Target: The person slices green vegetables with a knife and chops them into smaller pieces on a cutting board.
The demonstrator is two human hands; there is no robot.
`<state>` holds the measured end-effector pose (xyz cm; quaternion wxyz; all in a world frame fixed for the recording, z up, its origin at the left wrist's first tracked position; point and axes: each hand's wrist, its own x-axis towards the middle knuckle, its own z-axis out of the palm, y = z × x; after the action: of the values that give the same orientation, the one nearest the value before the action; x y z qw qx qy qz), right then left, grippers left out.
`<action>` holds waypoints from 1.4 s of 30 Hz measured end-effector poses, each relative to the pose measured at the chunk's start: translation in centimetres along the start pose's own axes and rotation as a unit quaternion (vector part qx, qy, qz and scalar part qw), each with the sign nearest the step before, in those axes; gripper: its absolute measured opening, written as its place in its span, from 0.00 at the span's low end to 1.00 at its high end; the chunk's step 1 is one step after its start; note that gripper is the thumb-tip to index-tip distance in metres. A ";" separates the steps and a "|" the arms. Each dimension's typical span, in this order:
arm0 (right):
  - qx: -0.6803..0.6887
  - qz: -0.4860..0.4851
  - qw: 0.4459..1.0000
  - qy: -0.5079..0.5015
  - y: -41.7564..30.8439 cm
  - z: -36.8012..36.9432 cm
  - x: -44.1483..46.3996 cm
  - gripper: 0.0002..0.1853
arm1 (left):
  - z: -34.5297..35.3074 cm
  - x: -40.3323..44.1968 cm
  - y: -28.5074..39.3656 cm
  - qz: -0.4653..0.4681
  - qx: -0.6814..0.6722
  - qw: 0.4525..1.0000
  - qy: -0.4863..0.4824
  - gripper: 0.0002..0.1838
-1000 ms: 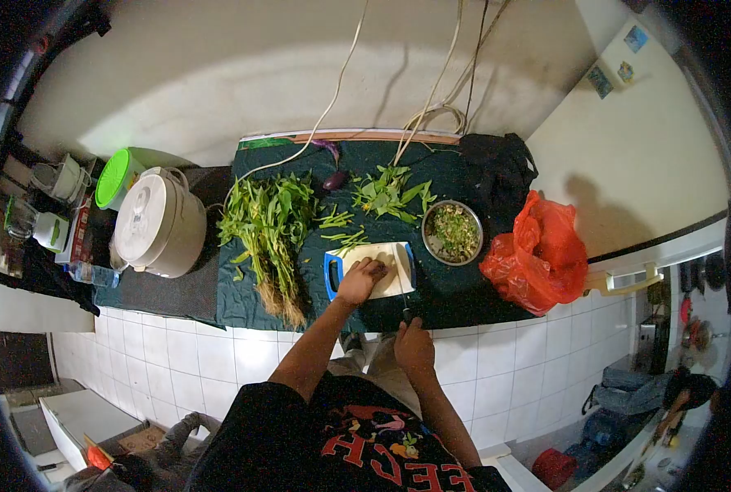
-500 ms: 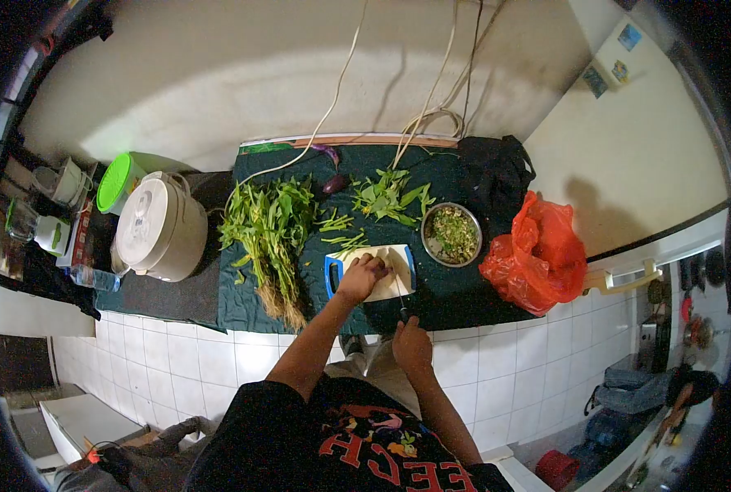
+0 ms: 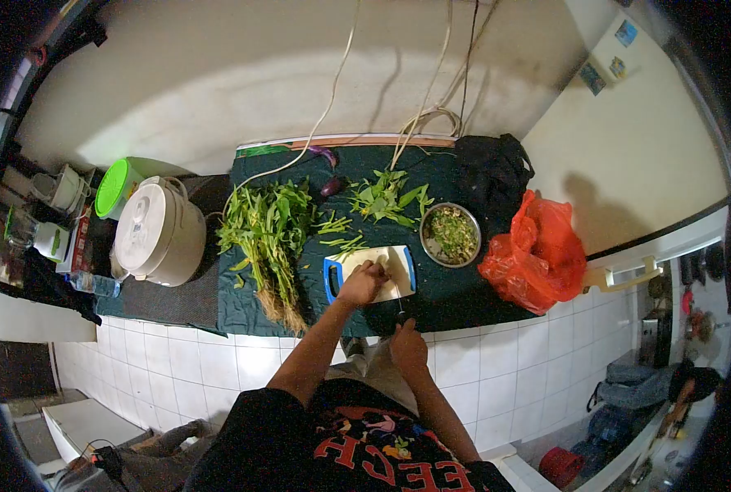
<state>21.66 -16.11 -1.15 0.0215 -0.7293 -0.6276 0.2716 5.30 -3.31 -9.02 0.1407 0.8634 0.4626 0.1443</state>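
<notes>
A white cutting board [image 3: 400, 257] with blue edges lies near the front of the dark green cloth. Over its left half, my left hand [image 3: 364, 284] is closed with the fingers bunched downward; whatever they pinch is hidden. My right hand [image 3: 409, 348] grips the dark handle of a knife [image 3: 396, 291] at the board's front edge. The thin blade points away from me across the board, close to my left fingertips. Cut green stems [image 3: 342, 243] lie just behind the board's left side. To its right stands a metal bowl [image 3: 451, 235] of chopped pale and green pieces.
A large bunch of rooted leafy greens [image 3: 271, 242] lies on the left. Loose leaves [image 3: 388, 197] and eggplant pieces [image 3: 332, 186] are farther back. A red plastic bag [image 3: 537, 256] sits at the right end, a black bag [image 3: 495, 174] behind it. A rice cooker [image 3: 160, 232] stands far left.
My left fingers have drawn in and curled more tightly over the board. My right hand and the knife have barely shifted. The whole view has moved slightly.
</notes>
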 end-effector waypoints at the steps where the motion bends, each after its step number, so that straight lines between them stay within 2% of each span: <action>1: -0.004 -0.010 1.000 -0.008 0.0 -0.2 -0.1 0.19 | -0.2 0.1 0.1 -0.001 0.001 1.000 0.000 0.19; 5: -0.029 -0.057 0.998 0.001 0.1 -0.7 0.1 0.19 | 0.8 0.2 -0.3 0.000 -0.040 0.999 0.034 0.18; 7: -0.024 -0.040 0.999 -0.008 0.4 0.1 0.7 0.19 | 1.2 0.3 -0.2 -0.002 -0.062 0.997 0.048 0.17; 9: -0.017 -0.023 0.999 -0.014 0.7 0.7 1.1 0.19 | 1.6 0.3 -0.2 -0.084 -0.158 0.983 0.043 0.14; 13: -0.027 -0.039 0.998 0.032 0.8 1.6 1.9 0.20 | 1.7 0.5 0.0 -0.113 -0.162 0.978 0.069 0.11; 15: -0.040 -0.041 0.997 0.050 1.0 2.1 2.8 0.20 | 1.5 0.1 0.4 -0.135 -0.207 0.966 0.081 0.10; 17: -0.009 -0.071 0.997 0.023 1.6 2.5 4.2 0.22 | 1.6 -0.1 0.5 -0.135 -0.179 0.972 0.073 0.11; 21: 0.025 -0.043 0.998 0.034 0.0 1.8 3.4 0.22 | 1.4 -0.6 0.8 -0.101 -0.108 0.987 0.068 0.17; 23: 0.018 -0.011 0.999 0.039 0.0 2.8 2.9 0.20 | 1.2 -1.0 0.7 -0.083 -0.117 0.986 0.085 0.18; 25: 0.020 -0.018 0.999 0.043 -0.2 2.4 3.0 0.19 | 0.8 -1.2 0.7 -0.065 -0.124 0.985 0.103 0.19; 27: 0.025 -0.025 0.998 0.047 -0.4 2.0 3.3 0.18 | 0.6 -1.7 0.6 -0.062 -0.127 0.986 0.094 0.18; 29: 0.011 -0.110 0.990 0.085 -0.2 1.3 4.2 0.18 | 0.9 -1.4 0.6 -0.075 -0.139 0.983 0.098 0.16; 32: -0.006 -0.089 0.991 0.100 -1.3 0.4 4.2 0.17 | 0.2 -0.7 1.0 -0.102 -0.153 0.979 0.086 0.13; 36: 0.015 -0.080 0.991 0.106 0.5 4.5 4.4 0.16 | 0.3 -0.3 0.9 -0.117 -0.134 0.982 0.061 0.09; 38: 0.048 0.007 0.998 0.041 -0.6 3.2 4.1 0.16 | 0.3 -0.1 0.8 -0.127 -0.149 0.979 0.061 0.09; 42: 0.049 -0.071 0.993 0.080 -1.0 1.7 5.3 0.18 | 0.1 0.0 0.9 -0.163 -0.200 0.964 0.066 0.09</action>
<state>20.39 -11.55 -4.16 0.1269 -0.7004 -0.6600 0.2403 6.01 -3.79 -8.77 0.3009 0.7193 0.5670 0.2655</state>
